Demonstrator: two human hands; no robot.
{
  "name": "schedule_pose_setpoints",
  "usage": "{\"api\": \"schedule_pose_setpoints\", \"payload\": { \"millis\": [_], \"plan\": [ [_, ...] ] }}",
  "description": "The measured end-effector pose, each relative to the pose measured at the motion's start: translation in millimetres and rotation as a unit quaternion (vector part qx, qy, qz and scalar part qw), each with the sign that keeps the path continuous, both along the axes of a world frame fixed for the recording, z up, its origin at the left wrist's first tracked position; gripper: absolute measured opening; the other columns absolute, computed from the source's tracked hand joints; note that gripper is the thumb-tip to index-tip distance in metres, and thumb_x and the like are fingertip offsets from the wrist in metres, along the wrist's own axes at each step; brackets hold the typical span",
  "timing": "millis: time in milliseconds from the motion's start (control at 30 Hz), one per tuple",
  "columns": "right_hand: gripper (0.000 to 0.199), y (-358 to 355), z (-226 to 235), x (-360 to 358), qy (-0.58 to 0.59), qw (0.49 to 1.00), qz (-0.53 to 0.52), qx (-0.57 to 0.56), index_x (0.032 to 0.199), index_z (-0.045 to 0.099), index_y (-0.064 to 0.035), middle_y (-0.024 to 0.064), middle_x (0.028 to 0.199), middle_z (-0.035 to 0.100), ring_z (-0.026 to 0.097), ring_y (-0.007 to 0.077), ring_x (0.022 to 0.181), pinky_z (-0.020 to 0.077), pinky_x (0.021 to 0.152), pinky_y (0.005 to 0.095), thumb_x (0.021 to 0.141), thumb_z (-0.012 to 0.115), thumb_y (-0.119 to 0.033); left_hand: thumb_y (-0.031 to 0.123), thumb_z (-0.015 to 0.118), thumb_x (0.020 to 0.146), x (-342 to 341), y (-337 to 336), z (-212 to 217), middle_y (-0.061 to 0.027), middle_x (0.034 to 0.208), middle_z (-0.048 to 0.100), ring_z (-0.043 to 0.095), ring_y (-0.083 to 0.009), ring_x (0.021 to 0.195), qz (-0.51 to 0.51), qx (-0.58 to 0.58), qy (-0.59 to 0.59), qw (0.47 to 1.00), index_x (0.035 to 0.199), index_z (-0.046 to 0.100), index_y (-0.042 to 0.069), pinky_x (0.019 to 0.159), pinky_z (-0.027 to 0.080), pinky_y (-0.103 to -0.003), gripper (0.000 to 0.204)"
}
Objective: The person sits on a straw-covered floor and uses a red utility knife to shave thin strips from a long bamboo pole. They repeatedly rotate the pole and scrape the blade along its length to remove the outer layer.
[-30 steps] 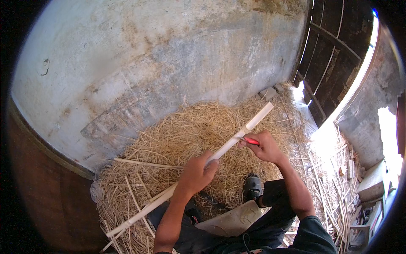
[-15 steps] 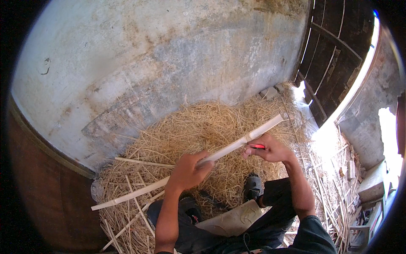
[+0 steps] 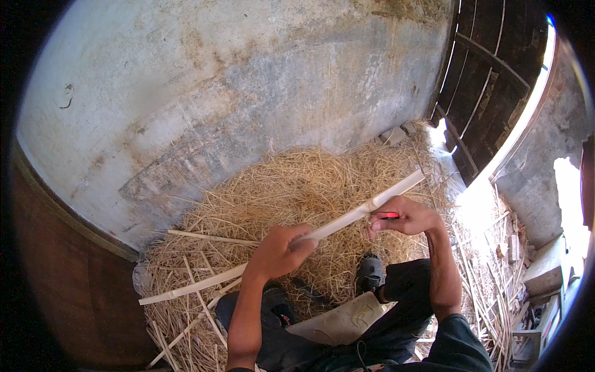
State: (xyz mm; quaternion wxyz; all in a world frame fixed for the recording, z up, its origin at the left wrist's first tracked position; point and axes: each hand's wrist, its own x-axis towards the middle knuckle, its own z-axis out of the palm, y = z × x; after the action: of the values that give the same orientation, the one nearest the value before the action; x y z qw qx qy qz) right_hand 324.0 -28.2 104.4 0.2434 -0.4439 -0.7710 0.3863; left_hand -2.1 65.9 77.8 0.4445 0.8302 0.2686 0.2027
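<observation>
Just now, the long split-bamboo strip point(image 3: 344, 221) lies at a flatter slant than one second ago, when its far end pointed more steeply up and its near end hung lower. The left hand point(image 3: 280, 253) is closed around it near the middle, with the thumb along the upper side. The right hand point(image 3: 406, 215) has turned and moved to the right; its fingers are curled around a small red-handled tool point(image 3: 388, 216), which lies across the hand. Earlier a pale blade showed against the strip; now I cannot make out any blade, so I judge that the stroke is interrupted and the piece is perhaps being repositioned. The knuckles of this hand are very near the strip, just past its node point(image 3: 370, 205), but whether they press on it I cannot tell.

Compared with half a second ago, the difference is small: both ends of the strip stand slightly farther to the right, and the right hand has gone the same way, while the left hand is in almost the same place. The strip is held above the heap of straw-like shavings point(image 3: 304, 186) and passes over the person's left side. A loose thin strip point(image 3: 211, 237) on the heap and the black shoe point(image 3: 370, 274) show no clear change of place.
</observation>
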Motion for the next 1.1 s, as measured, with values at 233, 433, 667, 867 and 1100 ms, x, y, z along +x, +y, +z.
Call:
{"api": "schedule_pose_setpoints", "payload": {
  "millis": [233, 433, 667, 867, 1100],
  "plan": [
    [0.024, -1.7, 3.5, 3.2, 0.005, 1.0, 0.008, -0.026, 0.102, 0.076, -0.0062, 0.0087, 0.098, 0.077, 0.071, 0.0229, 0.095, 0.0532, 0.087, 0.0382, 0.106, 0.061, -0.025, 0.031, 0.069, 0.097, 0.4, -3.7, 6.9, -0.005, 0.062, 0.053, 0.047, -0.0129, 0.057, -0.018, -0.013, 0.003, 1.0, 0.091, 0.069, 0.002, 0.054, 0.038, -0.034, 0.029],
    [0.027, 5.9, -11.9, -6.6, 0.015, 0.997, -0.053, 0.06, 0.099, 0.076, -0.0044, 0.0093, 0.09, 0.076, 0.071, 0.0201, 0.088, 0.0539, 0.082, 0.0354, 0.104, 0.064, -0.029, 0.029, 0.069, 0.096, 3.7, 4.0, -8.9, -0.0105, 0.062, 0.059, 0.055, -0.0188, 0.054, 0.0, 0.033, -0.02, 0.999, 0.094, 0.07, 0.003, 0.054, 0.044, -0.037, 0.026],
    [0.037, 7.6, -7.0, -48.3, -0.187, 0.938, -0.288, 0.045, 0.103, 0.076, -0.0042, 0.0202, 0.077, 0.069, 0.069, 0.0394, 0.073, 0.0533, 0.072, 0.0468, 0.097, 0.071, -0.041, 0.025, 0.067, 0.097, 16.2, -7.8, -18.0, -0.0143, 0.064, 0.064, 0.063, -0.0257, 0.052, 0.086, 0.103, 0.031, 0.991, 0.1, 0.07, 0.003, 0.054, 0.049, -0.041, 0.022],
    [0.022, 11.8, -36.4, -56.8, -0.052, 0.921, -0.363, 0.135, 0.094, 0.077, -0.002, 0.0182, 0.067, 0.066, 0.062, 0.0298, 0.057, 0.0495, 0.062, 0.0402, 0.097, 0.071, -0.023, 0.023, 0.067, 0.098, 19.1, -8.2, -18.6, -0.0151, 0.062, 0.064, 0.063, -0.0254, 0.05, 0.094, 0.06, 0.011, 0.994, 0.102, 0.07, 0.003, 0.052, 0.049, -0.039, 0.021],
    [0.02, 11.2, -32.9, -50.5, -0.076, 0.938, -0.312, 0.13, 0.101, 0.078, -0.0063, 0.0213, 0.08, 0.069, 0.069, 0.0412, 0.078, 0.0529, 0.072, 0.0481, 0.094, 0.068, -0.023, 0.021, 0.068, 0.097, 10.7, -0.8, -16.5, -0.013, 0.061, 0.063, 0.061, -0.0225, 0.049, 0.069, 0.086, 0.006, 0.994, 0.101, 0.069, 0.002, 0.051, 0.047, -0.038, 0.019]
  ]
}}
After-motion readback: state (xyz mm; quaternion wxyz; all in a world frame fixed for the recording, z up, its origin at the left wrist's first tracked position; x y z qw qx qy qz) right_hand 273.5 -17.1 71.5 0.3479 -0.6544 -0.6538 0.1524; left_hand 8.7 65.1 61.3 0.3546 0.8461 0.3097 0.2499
